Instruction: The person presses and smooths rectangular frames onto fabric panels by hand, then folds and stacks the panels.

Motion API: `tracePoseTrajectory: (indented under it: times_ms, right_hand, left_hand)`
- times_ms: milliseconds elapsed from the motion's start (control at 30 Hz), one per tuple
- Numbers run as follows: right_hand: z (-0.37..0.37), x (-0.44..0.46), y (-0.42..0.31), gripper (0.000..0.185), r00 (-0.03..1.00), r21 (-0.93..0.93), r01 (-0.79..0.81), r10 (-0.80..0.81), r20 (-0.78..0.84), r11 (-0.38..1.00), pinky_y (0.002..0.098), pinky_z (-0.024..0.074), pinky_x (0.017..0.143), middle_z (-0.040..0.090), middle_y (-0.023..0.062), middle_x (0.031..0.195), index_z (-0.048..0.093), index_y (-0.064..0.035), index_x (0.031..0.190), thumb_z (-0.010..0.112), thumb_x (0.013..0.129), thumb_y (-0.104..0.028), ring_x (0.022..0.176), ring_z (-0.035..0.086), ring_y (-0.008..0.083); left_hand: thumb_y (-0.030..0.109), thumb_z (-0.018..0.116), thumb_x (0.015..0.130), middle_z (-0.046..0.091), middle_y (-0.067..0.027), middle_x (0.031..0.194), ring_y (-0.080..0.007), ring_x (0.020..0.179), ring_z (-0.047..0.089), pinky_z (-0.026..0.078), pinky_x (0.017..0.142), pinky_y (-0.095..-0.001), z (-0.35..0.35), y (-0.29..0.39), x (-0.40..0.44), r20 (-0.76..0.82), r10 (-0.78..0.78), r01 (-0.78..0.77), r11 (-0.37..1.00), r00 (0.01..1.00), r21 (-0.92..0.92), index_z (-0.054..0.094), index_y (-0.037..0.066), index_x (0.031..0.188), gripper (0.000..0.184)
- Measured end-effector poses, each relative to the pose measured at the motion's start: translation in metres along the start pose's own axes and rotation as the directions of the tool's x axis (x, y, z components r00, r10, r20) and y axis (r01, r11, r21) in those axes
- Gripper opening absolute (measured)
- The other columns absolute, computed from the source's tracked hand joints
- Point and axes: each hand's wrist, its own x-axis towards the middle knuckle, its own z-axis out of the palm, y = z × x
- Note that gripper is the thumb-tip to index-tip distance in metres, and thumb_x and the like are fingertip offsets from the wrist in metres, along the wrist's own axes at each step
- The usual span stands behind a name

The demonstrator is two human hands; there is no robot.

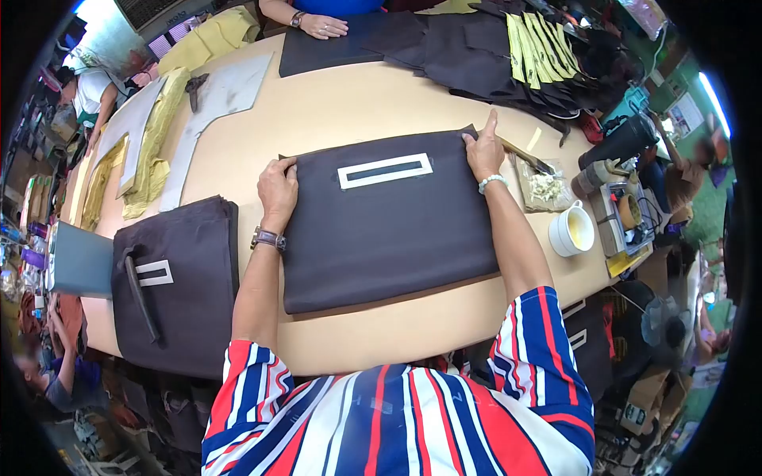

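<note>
A dark brown fabric panel point(389, 238) lies in front of me, with a white rectangular frame point(385, 170) around a dark slot near its far edge. My left hand point(278, 190) grips the panel's far left corner between thumb and curled fingers. At the far right corner my right hand point(482, 151) has its thumb against the edge and its index finger stretched out; its other fingers are partly hidden. To the left sits a stack of similar dark panels point(190, 278), with a dark curved tool point(141, 297) lying on top beside another white frame.
A white mug point(571, 232), a brush point(532, 159) and a bag of pale scraps point(544, 186) are at the right. Grey templates point(230, 87) and yellow material lie far left. A co-worker's hand point(324, 26) rests on dark material across the table.
</note>
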Motion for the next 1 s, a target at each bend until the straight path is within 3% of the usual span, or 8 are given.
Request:
tracePoseTrajectory:
  times_ms: [167,333,400,567,633,767,900,1000]
  right_hand:
    - [0.002,-0.001,-0.001,0.080,1.000,-0.032,0.003,-0.003,-0.007,0.999,0.0457,0.0475,0.070,0.062,0.0207,0.080,0.019,-0.0086,0.139,0.067,0.077,-0.021,0.077,0.061,0.0383]
    - [0.004,-0.006,-0.001,0.077,0.998,-0.065,0.064,-0.064,0.001,0.996,0.0456,0.0479,0.071,0.063,0.0226,0.084,0.017,-0.0045,0.139,0.064,0.079,-0.019,0.078,0.062,0.0375]
    - [0.009,-0.005,0.003,0.076,0.994,-0.087,0.100,-0.103,-0.034,0.991,0.0455,0.0479,0.071,0.062,0.0232,0.089,0.018,-0.0038,0.139,0.063,0.080,-0.019,0.079,0.062,0.0375]
    - [0.012,-0.004,0.005,0.074,0.994,-0.104,0.110,-0.112,-0.015,0.989,0.0451,0.0479,0.073,0.062,0.0229,0.099,0.018,-0.0022,0.139,0.061,0.081,-0.019,0.084,0.061,0.0371]
    - [0.013,-0.004,0.006,0.074,0.987,-0.098,0.149,-0.153,-0.041,0.984,0.0448,0.0479,0.074,0.062,0.0220,0.098,0.018,-0.0023,0.139,0.061,0.082,-0.020,0.084,0.061,0.0369]
    - [0.008,-0.006,0.003,0.074,0.991,-0.097,0.136,-0.135,0.012,0.986,0.0430,0.0475,0.076,0.060,0.0208,0.103,0.018,-0.0021,0.140,0.061,0.081,-0.019,0.089,0.060,0.0355]
    - [0.005,-0.008,0.005,0.073,0.970,0.026,0.225,-0.222,-0.101,0.974,0.0397,0.0422,0.087,0.046,0.0207,0.121,0.024,0.0006,0.137,0.062,0.078,-0.017,0.107,0.050,0.0340]
    - [0.002,-0.036,-0.018,0.070,0.857,-0.011,0.430,-0.412,-0.308,0.903,0.0494,0.0313,0.096,0.043,0.0220,0.125,0.027,0.0045,0.135,0.060,0.079,-0.024,0.117,0.040,0.0378]
  left_hand:
    - [0.007,0.057,0.078,0.059,-0.0143,0.093,-0.0316,0.089,0.058,0.047,0.073,-0.0391,0.002,0.002,0.002,0.066,0.019,-0.026,0.993,0.998,0.114,0.068,0.003,0.086,0.014]
    - [0.002,0.056,0.072,0.042,-0.0192,0.127,-0.0358,0.119,0.039,0.039,0.090,-0.0454,-0.005,0.039,0.008,0.055,0.248,-0.232,0.772,0.967,0.591,0.059,0.006,0.110,0.038]
    - [0.001,0.054,0.073,0.038,-0.0208,0.132,-0.0365,0.122,0.037,0.036,0.093,-0.0474,-0.002,0.079,-0.005,0.050,0.455,-0.400,0.720,0.889,0.567,0.055,0.006,0.115,0.042]
    - [0.026,0.056,0.083,0.035,-0.0198,0.137,-0.0353,0.129,0.030,0.026,0.102,-0.0534,0.033,0.168,-0.111,0.238,0.700,-0.682,0.712,0.673,-0.166,0.047,0.003,0.123,0.047]
    - [0.037,0.047,0.090,0.027,-0.0188,0.143,-0.0345,0.133,0.023,0.021,0.105,-0.0534,0.038,0.168,-0.145,0.403,0.681,-0.634,0.727,0.612,-0.265,0.036,0.004,0.134,0.056]
    - [0.043,0.048,0.088,0.020,-0.0178,0.146,-0.0351,0.136,0.015,0.013,0.106,-0.0555,-0.009,0.134,-0.156,0.559,0.461,-0.509,0.857,0.690,-0.079,0.029,0.006,0.139,0.066]
    - [0.043,0.055,0.084,0.018,-0.0185,0.147,-0.0362,0.137,0.012,0.011,0.106,-0.0554,-0.071,0.068,-0.177,0.501,0.123,-0.264,0.939,0.856,0.220,0.025,0.008,0.141,0.073]
    - [0.042,0.056,0.084,0.017,-0.0184,0.147,-0.0364,0.136,0.013,0.012,0.106,-0.0557,-0.083,0.062,-0.184,0.495,0.030,-0.204,0.931,0.868,0.302,0.025,0.008,0.141,0.074]
